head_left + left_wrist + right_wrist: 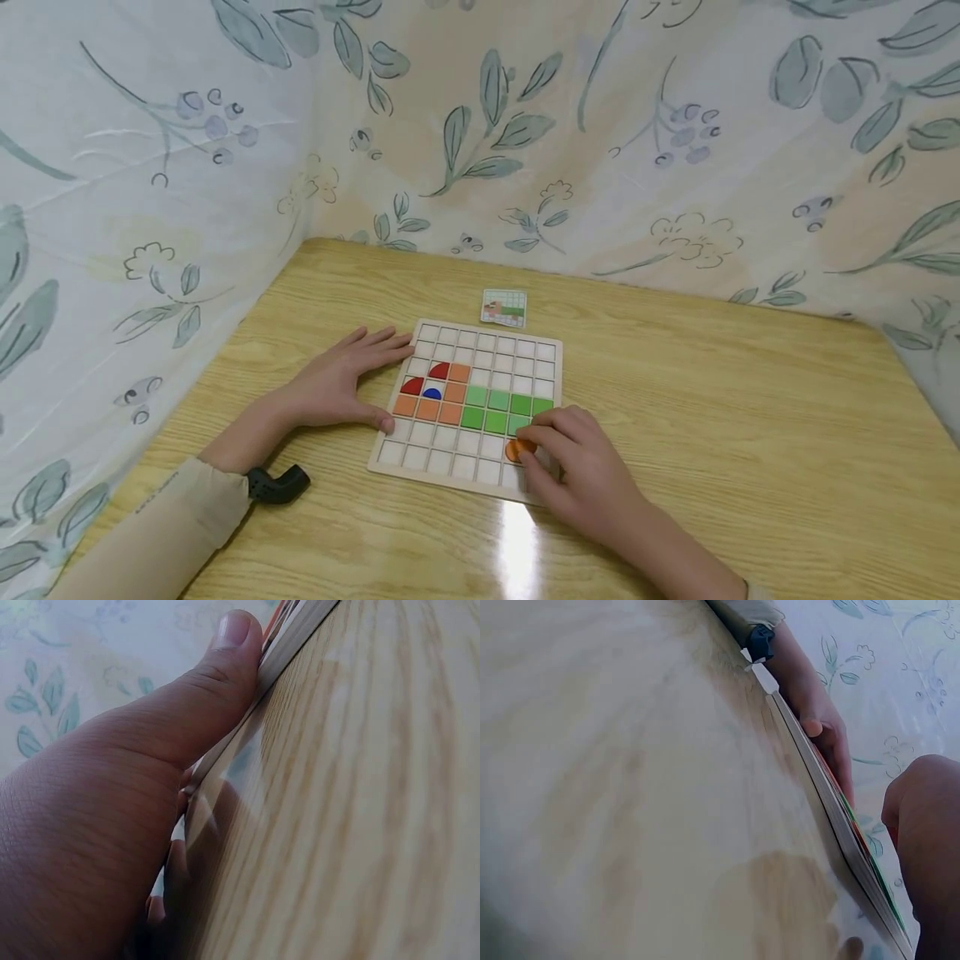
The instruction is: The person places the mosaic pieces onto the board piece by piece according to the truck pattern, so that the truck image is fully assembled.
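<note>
A square wooden grid board point(391, 452) lies on the table, partly filled with coloured tiles. My left hand point(330, 385) rests along its left edge, fingers spread and thumb point(234, 656) against the rim. At the lower right of the board, my right hand point(588, 475) pinches a rounded orange tile point(514, 451) between thumb and fingers, partly covering it. Green tiles point(496, 422) fill two rows just above. On the left side sit orange square tiles point(427, 409), two red quarter-round tiles point(412, 386) and a blue half-round tile point(432, 394). My right hand hides the board's lower right corner.
Behind the board lies a small picture card point(504, 307) with a coloured grid pattern. A floral cloth point(480, 125) hangs at the back and left of the wood-grain table point(735, 400). A black curved piece point(279, 485) sits at my left wrist.
</note>
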A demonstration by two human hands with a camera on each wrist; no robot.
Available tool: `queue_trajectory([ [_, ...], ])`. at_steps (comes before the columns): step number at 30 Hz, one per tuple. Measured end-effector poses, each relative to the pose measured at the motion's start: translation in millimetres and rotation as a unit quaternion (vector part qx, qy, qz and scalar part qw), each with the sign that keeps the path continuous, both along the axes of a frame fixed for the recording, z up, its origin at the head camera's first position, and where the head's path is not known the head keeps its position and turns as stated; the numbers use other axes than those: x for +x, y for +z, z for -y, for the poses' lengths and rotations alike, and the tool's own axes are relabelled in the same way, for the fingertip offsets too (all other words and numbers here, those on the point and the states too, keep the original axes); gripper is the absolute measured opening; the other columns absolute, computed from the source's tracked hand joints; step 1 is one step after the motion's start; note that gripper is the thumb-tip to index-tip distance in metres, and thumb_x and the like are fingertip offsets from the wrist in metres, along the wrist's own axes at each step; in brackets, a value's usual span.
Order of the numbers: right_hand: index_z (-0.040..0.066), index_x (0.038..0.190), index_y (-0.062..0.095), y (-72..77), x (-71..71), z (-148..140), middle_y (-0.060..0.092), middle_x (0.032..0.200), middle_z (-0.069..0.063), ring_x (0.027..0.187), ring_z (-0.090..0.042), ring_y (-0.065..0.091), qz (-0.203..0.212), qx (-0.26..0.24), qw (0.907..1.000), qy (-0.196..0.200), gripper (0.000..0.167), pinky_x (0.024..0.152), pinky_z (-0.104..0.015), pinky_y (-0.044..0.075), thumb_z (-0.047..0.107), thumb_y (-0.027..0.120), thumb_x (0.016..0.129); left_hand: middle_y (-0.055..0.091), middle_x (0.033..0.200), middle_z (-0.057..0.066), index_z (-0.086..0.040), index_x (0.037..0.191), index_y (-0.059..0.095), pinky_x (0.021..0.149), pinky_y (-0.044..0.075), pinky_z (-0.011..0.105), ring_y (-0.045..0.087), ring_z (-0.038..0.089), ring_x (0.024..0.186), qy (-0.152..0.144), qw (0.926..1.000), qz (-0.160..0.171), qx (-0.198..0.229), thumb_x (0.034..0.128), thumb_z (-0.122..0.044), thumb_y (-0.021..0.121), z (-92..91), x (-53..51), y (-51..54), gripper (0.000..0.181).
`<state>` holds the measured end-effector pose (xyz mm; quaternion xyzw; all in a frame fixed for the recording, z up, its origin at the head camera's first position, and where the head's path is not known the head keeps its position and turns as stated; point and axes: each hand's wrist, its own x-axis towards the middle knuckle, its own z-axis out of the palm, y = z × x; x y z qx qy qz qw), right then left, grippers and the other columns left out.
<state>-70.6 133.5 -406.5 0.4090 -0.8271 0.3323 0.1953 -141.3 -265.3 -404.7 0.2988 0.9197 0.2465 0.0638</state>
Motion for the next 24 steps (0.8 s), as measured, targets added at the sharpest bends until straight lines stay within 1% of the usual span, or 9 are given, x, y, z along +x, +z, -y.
queue_trajectory([
  [3,0.008,0.108,0.081,1.6,-4.4,10.5,0.071,0.107,0.002,0.097,-0.018,0.064,-0.005,0.003,0.9999,0.014,0.016,0.089,-0.03,0.049,0.008,0.081,0.092,0.035,0.177,-0.001,-0.019,0.17,0.044,0.137,0.005,0.053,0.021,0.032,0.167,0.002,1.0,0.001,0.001,0.0745,-0.073,0.089,-0.2,1.1,-0.1,0.119],
  [10,0.01,0.105,0.081,0.3,-11.5,38.3,0.072,0.106,0.002,0.099,-0.017,0.067,-0.052,0.033,0.9973,0.041,0.011,0.088,-0.037,0.055,0.012,0.079,0.095,0.035,0.177,-0.001,-0.019,0.17,0.044,0.136,0.006,0.054,0.021,0.031,0.167,0.002,1.0,0.0,0.0,0.0751,-0.073,0.089,-0.7,0.5,0.1,0.118],
  [13,0.012,0.105,0.081,2.0,-12.7,49.7,0.072,0.106,0.002,0.098,-0.017,0.067,-0.051,0.044,0.9964,0.051,0.01,0.087,-0.037,0.055,0.012,0.079,0.095,0.036,0.177,-0.001,-0.019,0.17,0.044,0.136,0.007,0.054,0.022,0.032,0.166,0.002,1.0,0.0,0.001,0.0757,-0.073,0.089,-0.5,0.8,-0.1,0.117],
  [20,0.015,0.104,0.082,6.6,-16.9,74.9,0.071,0.105,0.004,0.095,-0.016,0.065,-0.04,0.071,0.9949,0.058,0.008,0.088,-0.034,0.055,0.015,0.081,0.096,0.035,0.177,-0.002,-0.02,0.17,0.044,0.137,0.006,0.053,0.021,0.03,0.167,0.005,1.0,0.002,0.0,0.0753,-0.073,0.089,-0.5,1.4,1.4,0.117],
  [24,0.016,0.105,0.082,7.6,-20.5,86.6,0.072,0.106,0.004,0.096,-0.016,0.065,-0.021,0.082,0.9945,0.062,0.006,0.089,-0.034,0.055,0.018,0.079,0.099,0.034,0.177,-0.003,-0.021,0.17,0.043,0.137,0.006,0.053,0.021,0.029,0.167,0.005,1.0,0.003,-0.003,0.0764,-0.073,0.088,-1.6,0.4,1.1,0.117],
])
